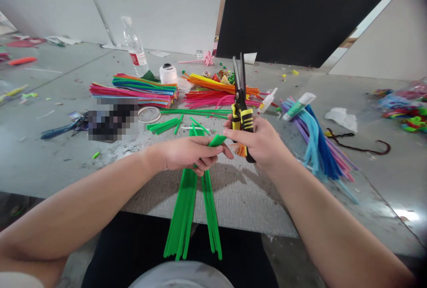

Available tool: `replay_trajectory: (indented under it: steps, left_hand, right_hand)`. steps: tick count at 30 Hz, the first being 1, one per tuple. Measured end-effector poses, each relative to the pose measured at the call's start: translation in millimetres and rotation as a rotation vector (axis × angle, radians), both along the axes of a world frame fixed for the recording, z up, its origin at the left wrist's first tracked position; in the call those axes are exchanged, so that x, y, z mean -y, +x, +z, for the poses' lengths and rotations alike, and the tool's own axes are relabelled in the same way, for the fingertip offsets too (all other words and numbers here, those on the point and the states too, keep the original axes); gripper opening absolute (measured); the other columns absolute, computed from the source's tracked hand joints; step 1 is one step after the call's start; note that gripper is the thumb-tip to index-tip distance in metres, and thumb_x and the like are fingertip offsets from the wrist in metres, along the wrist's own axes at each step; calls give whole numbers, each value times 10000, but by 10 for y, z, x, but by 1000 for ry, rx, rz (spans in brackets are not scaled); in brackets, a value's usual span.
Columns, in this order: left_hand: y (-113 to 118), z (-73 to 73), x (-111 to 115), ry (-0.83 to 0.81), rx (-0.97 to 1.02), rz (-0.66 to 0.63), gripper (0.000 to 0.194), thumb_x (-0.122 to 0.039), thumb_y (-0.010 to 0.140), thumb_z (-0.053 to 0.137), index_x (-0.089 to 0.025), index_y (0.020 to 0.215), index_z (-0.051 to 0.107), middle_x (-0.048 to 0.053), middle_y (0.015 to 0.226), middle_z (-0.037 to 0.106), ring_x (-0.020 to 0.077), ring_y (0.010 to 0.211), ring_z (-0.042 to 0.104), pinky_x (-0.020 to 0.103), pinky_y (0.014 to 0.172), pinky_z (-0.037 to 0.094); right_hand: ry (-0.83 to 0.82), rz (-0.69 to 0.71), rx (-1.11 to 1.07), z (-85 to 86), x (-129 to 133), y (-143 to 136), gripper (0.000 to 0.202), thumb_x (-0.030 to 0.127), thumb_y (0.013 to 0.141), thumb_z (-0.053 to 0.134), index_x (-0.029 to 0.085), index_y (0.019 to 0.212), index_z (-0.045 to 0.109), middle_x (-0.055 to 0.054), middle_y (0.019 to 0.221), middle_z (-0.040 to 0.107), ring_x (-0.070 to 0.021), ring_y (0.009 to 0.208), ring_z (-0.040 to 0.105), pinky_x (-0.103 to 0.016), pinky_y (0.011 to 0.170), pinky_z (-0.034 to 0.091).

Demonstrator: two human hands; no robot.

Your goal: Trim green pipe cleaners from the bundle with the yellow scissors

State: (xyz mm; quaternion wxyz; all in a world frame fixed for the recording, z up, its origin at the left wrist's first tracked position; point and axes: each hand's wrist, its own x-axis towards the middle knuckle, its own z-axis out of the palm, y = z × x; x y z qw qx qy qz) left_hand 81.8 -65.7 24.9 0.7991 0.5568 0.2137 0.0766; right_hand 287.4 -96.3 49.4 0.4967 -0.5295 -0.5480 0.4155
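My left hand point(193, 152) pinches a small bundle of short green stems point(218, 140) that point up to the right. My right hand point(255, 139) is wrapped round black and yellow pliers point(243, 119), whose jaws point upward and stand slightly apart. Its fingertips are close to the upper end of the short stems. Below my left hand, long green stems point(183, 212) lie on the table and stick out past its front edge. Beyond both hands are cut green pieces point(162, 126) and a row of longer green stems point(200, 112).
Bundles of multicoloured stems point(133, 94) and orange stems point(223, 86) lie at the back, near a plastic bottle point(135, 52) and a tape ring point(149, 115). Blue and purple stems point(316, 137) with a glue stick point(299, 106) are on the right. A blurred-out object point(112, 119) lies left.
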Motion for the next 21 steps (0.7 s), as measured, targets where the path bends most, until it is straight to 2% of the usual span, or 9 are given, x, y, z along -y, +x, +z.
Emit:
replay_trajectory:
  steps: [6, 8, 13, 16, 18, 21]
  left_hand:
    - [-5, 51, 37, 32, -19, -88, 273, -429, 1065, 541, -179, 1102, 647, -74, 677, 277, 90, 570, 249, 215, 530, 264]
    - [-7, 59, 38, 11, -25, -105, 275, -440, 1065, 539, -185, 1101, 636, -74, 677, 275, 90, 565, 241, 206, 513, 249]
    - [-11, 51, 4, -40, -5, -77, 299, -490, 1040, 580, -201, 1074, 648, -76, 684, 216, 91, 553, 169, 183, 459, 166]
    - [-18, 62, -32, -80, 7, -49, 205, -400, 1022, 579, -209, 1049, 649, -72, 677, 212, 90, 540, 154, 172, 449, 153]
    - [-33, 80, -65, -105, 17, -5, 159, -350, 995, 572, -211, 1028, 643, -71, 676, 199, 88, 528, 157, 163, 445, 156]
    - [-74, 108, -132, -111, 47, 87, 200, -395, 1005, 543, -216, 1020, 631, -69, 680, 201, 83, 514, 169, 150, 440, 167]
  right_hand:
    - [-264, 195, -171, 49, 74, -40, 321, 347, 642, 867, 216, 867, 679, 0, 796, 663, -171, 614, 591, -346, 575, 479]
    - [-294, 216, -195, 45, 83, -44, 321, 351, 644, 867, 214, 870, 683, 1, 779, 655, -172, 584, 584, -349, 547, 467]
    - [-162, 122, -172, 23, 77, -55, 359, 353, 629, 904, 221, 876, 679, -7, 863, 673, -186, 719, 631, -350, 656, 501]
    - [-84, 48, -102, 34, 55, -28, 337, 372, 658, 874, 224, 887, 676, -20, 892, 692, -201, 793, 645, -361, 739, 510]
    - [-38, 30, 16, 56, 35, 27, 295, 378, 696, 828, 222, 896, 678, -37, 906, 709, -218, 827, 656, -370, 766, 508]
    - [69, 47, 339, 114, 15, 149, 245, 359, 738, 768, 222, 923, 685, -53, 929, 737, -245, 863, 668, -371, 770, 500]
